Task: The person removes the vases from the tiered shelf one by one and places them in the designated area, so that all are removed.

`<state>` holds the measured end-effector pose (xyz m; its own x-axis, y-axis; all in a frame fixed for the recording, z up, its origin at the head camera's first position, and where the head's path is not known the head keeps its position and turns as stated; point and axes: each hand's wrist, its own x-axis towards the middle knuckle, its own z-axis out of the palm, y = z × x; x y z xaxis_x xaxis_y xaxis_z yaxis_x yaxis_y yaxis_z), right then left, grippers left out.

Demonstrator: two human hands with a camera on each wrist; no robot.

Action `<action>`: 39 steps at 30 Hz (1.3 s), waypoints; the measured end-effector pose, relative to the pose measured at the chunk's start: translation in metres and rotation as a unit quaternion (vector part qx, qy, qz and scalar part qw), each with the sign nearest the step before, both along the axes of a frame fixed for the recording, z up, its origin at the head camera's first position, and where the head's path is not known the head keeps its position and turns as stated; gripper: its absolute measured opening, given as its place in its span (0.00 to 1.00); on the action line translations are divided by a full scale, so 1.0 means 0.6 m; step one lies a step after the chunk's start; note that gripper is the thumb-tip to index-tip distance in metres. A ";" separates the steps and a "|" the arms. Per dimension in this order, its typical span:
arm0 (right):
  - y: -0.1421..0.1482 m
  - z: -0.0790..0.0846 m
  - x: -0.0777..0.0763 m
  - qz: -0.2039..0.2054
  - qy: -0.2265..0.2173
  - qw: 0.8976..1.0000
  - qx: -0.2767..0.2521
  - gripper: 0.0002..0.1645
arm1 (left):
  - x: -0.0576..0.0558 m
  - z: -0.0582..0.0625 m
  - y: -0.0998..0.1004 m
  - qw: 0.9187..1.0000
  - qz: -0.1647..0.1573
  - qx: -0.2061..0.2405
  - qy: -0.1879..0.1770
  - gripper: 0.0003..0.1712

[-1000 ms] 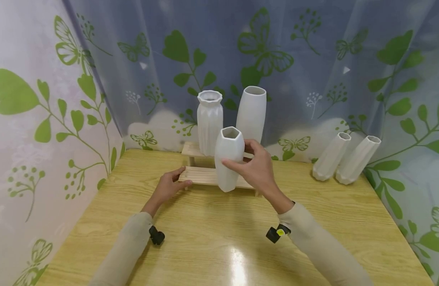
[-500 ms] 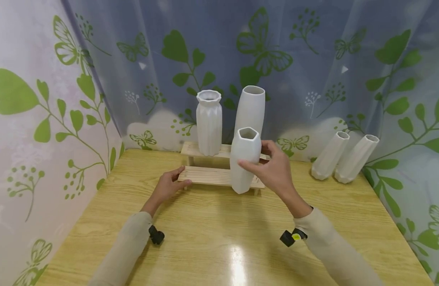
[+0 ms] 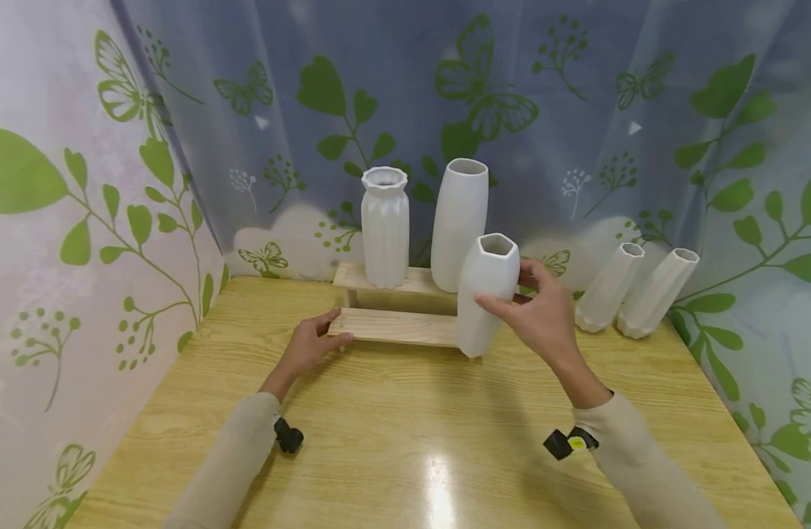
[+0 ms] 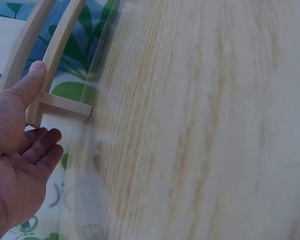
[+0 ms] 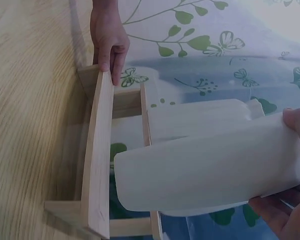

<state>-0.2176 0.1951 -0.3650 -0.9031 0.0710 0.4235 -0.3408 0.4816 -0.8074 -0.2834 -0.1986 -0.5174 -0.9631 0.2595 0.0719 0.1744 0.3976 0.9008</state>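
The right hand [image 3: 544, 316] pinches a white vase [image 3: 483, 275] between thumb and fingers, mouth up; the thumb lies across its near side, the fingers round its far right side. Below this grip, the base of the white vase is at the right end of the stand's lower board; whether it touches the wood cannot be told. Far to the left of that grip, the left hand [image 3: 306, 344] holds the left end of the wooden stand [image 3: 399, 327], thumb against the lower board.

Behind and left of the right grip, a tall vase [image 3: 460, 220] stands on the upper board; farther left on the same board is a fluted vase [image 3: 384, 239]. To the grip's right, two narrow vases [image 3: 609, 288] stand side by side on the table [image 3: 379, 426], before a leaf-patterned curtain [image 3: 405, 73].
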 end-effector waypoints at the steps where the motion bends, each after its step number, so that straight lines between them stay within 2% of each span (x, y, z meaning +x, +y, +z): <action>1: 0.005 -0.001 0.001 -0.005 -0.002 1.000 0.002 0.40 | 0.000 0.000 0.000 1.000 0.001 0.000 -0.001 0.46; 9: 0.039 -0.006 0.007 -0.040 -0.019 0.999 0.003 0.39 | 0.003 0.005 0.000 1.000 -0.001 -0.002 -0.001 0.46; 17: 0.076 -0.011 0.004 -0.076 -0.010 0.997 0.017 0.38 | 0.004 0.007 0.001 1.000 0.000 -0.009 0.005 0.45; 24: 0.110 -0.019 -0.015 -0.108 -0.003 0.994 0.026 0.40 | 0.005 0.009 0.002 1.000 -0.001 -0.007 0.001 0.45; 33: 0.139 -0.019 -0.036 -0.134 -0.037 0.990 0.023 0.44 | 0.006 0.011 0.003 1.000 0.003 -0.003 -0.002 0.45; 39: 0.154 -0.033 -0.054 -0.146 -0.040 0.988 0.020 0.45 | 0.005 0.008 0.002 1.000 -0.001 0.000 0.002 0.45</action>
<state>-0.2498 0.2878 -0.3846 -0.8769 0.3193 0.3593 -0.1180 0.5816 -0.8049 -0.2801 -0.1974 -0.5129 -0.9622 0.2612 0.0766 0.1795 0.3970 0.9001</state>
